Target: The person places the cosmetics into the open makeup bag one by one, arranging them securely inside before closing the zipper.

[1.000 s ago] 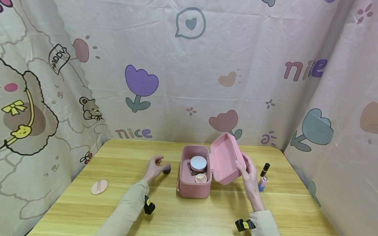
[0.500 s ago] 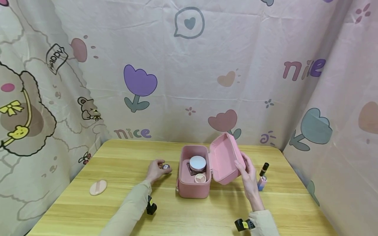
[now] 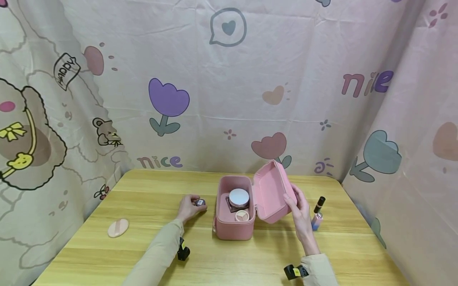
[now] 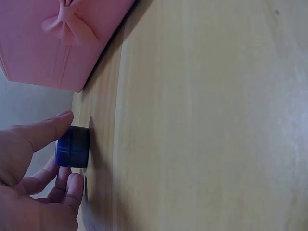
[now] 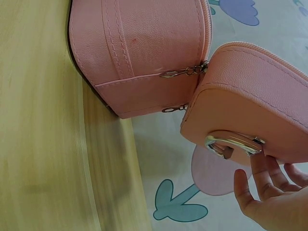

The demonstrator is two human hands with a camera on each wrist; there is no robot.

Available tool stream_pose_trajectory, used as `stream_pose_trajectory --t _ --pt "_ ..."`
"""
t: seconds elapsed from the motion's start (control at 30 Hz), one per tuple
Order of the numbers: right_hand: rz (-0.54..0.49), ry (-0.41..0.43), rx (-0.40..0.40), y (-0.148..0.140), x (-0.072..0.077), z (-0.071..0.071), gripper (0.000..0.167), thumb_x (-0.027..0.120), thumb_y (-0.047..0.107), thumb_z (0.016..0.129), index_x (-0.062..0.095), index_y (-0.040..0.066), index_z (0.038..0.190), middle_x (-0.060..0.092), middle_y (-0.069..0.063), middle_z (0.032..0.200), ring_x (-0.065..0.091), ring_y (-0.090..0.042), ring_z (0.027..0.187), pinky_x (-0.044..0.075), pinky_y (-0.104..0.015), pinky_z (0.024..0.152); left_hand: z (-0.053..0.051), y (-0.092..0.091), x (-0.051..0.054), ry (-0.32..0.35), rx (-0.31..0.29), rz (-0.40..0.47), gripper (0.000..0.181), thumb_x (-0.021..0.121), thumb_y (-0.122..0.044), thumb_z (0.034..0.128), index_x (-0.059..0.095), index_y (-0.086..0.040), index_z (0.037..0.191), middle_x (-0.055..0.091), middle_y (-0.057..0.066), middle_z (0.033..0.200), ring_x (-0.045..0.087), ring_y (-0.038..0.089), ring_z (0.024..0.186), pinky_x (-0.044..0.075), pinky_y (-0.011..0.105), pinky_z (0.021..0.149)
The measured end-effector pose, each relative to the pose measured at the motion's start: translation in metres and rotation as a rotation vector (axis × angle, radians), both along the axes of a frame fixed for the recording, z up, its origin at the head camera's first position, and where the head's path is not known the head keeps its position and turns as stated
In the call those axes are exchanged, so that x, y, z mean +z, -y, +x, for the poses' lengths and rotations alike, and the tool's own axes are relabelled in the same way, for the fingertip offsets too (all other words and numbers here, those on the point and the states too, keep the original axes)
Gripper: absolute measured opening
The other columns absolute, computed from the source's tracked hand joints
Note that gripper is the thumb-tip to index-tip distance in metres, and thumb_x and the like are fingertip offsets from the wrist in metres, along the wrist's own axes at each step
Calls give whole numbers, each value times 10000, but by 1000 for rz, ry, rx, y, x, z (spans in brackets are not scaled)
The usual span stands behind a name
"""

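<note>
A small dark blue round jar stands on the table left of the pink cosmetic case. My left hand pinches it, thumb on one side and fingertips on the other; the jar shows plainly in the left wrist view. The cosmetic case has its lid swung out to the right. Holding that lid by its outer end is my right hand, its fingers near the handle. Inside lie a white-topped round compact, a dark square item partly beneath it, and a three-part round container.
An oval powder puff lies at the table's left. To the right of my right hand are a black tube and a pink-and-blue tube. A printed curtain hangs behind the wooden table.
My left hand has moved slightly right and closed its thumb and fingers on the jar, which now appears tilted or turned. The right hand keeps holding the lid in place.
</note>
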State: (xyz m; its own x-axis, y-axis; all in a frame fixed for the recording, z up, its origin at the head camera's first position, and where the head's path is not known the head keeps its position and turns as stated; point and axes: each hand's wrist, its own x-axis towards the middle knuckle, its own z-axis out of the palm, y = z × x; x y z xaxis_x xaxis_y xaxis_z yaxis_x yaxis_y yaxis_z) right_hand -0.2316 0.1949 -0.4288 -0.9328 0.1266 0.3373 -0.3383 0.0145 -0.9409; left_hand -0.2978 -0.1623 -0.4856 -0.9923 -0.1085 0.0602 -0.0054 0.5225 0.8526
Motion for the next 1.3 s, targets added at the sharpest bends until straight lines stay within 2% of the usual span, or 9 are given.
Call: stream_pose_trajectory --t 0.37,0.77,0.97,1.3 --pt "-2 6 -2 0 0 0 499 517 108 1018 407 40 1500 550 99 1306 593 -8 1118 537 -162 896 0 1 -1 -26 -14 -27 398 818 -38 783 661 123 1111 691 286 1074 685 351 972 579 434 875" --pt "2 5 -2 0 0 0 495 520 110 1018 412 41 1496 553 88 1304 597 -13 1113 537 -165 890 3 1 2 -19 -5 -15 425 791 -35 814 648 117 1183 678 293 1123 664 362 1011 569 444 901" --pt "2 4 -7 0 0 0 490 520 107 1018 417 36 1491 554 90 1302 597 -12 1112 538 -165 897 4 0 9 -24 -19 -23 434 776 -66 840 633 99 1216 664 292 1182 650 385 1068 549 483 960" --pt "4 -1 -6 0 0 0 489 520 110 1019 418 40 1492 560 100 1297 595 -10 1116 535 -161 899 8 -4 30 -64 -77 -3 442 766 -50 837 624 110 1223 661 296 1179 665 384 1044 575 448 932"
